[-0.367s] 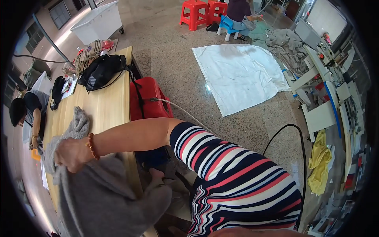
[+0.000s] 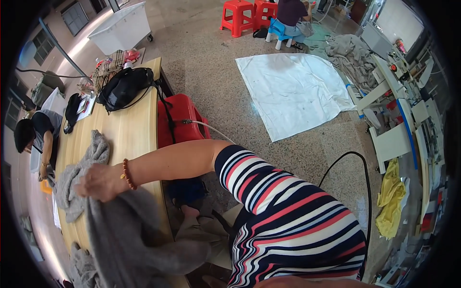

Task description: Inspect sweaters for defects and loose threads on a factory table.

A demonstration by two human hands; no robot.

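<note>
My right hand [image 2: 102,182], with a beaded bracelet at its wrist, reaches left over the wooden table [image 2: 137,122]. Its blurred fingers are closed on a grey knit garment [image 2: 122,240], which hangs down over the near table edge toward my lap. Another bunched grey knit piece [image 2: 96,149] lies on the table just beyond the hand; whether the two are joined I cannot tell. More grey knit [image 2: 84,266] shows at the lower left. My left hand is out of view.
A black bag [image 2: 126,89] lies on the far table end, a red stool [image 2: 185,115] beside it. A co-worker [image 2: 41,129] bends at the left edge; another person [image 2: 290,19] sits far off. A white sheet [image 2: 297,96] covers some floor. A black cable [image 2: 367,192] loops at right.
My right hand has moved slightly right, drawing the grey garment with it. The grey knit at the lower left has come into sight.
</note>
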